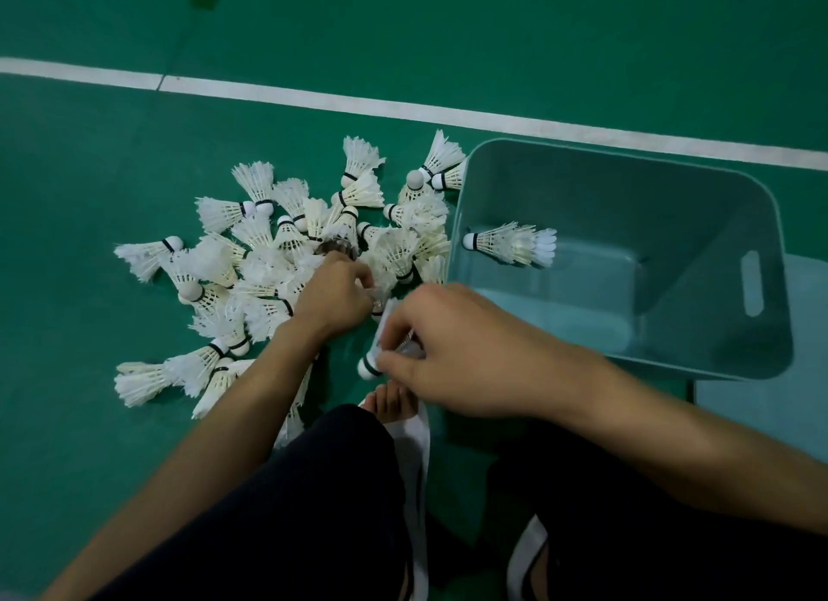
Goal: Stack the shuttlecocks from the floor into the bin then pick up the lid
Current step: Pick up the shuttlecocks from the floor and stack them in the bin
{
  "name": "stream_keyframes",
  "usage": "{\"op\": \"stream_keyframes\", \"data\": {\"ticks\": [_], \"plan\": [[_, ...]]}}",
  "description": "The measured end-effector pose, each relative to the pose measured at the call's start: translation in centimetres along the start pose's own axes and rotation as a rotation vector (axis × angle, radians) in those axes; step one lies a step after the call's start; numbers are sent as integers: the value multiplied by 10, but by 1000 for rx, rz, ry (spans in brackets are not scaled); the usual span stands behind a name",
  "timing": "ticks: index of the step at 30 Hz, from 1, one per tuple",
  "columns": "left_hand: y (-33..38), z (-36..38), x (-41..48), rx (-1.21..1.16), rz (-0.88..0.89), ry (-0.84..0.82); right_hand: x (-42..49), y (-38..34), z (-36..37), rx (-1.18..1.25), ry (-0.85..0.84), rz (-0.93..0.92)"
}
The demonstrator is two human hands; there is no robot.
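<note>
Several white feather shuttlecocks (251,260) lie in a loose pile on the green floor. To their right stands a teal plastic bin (699,224), and a short nested stack of shuttlecocks (511,243) lies on its side inside. My right hand (457,354) grips a shuttlecock (381,349) just left of the bin's near corner, cork end down. My left hand (334,293) reaches into the pile with fingers curled round a shuttlecock, its feathers partly hidden. The teal lid (761,399) lies flat on the floor at the right, partly under the bin.
A white court line (313,98) crosses the green floor behind the pile. My dark trouser legs and a bare foot (390,403) fill the near side. A slot handle (752,282) opens in the bin's right wall.
</note>
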State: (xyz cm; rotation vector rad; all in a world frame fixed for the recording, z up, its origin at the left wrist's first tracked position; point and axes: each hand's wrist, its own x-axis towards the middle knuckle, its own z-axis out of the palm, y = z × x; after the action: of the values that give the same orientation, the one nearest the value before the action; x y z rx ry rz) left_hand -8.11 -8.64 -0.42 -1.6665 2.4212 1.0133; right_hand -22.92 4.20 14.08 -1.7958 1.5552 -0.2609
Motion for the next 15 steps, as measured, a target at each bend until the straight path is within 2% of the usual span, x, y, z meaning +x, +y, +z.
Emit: {"op": "stream_keyframes", "data": {"ticks": [2,4,6,9,15], "plan": [[2,-5,-5,-10,-35,-13,-1,-1,-20,218,59,30],[8,-17,-15,-75,-40,-3,0,3,-38,400,198,33],[14,-29,-23,-38,-12,106,-2,10,-55,518,359,22],[30,-52,-31,103,84,307,-8,27,-79,626,543,62],[88,-93,-48,125,333,494,-21,86,-104,588,865,317]]}}
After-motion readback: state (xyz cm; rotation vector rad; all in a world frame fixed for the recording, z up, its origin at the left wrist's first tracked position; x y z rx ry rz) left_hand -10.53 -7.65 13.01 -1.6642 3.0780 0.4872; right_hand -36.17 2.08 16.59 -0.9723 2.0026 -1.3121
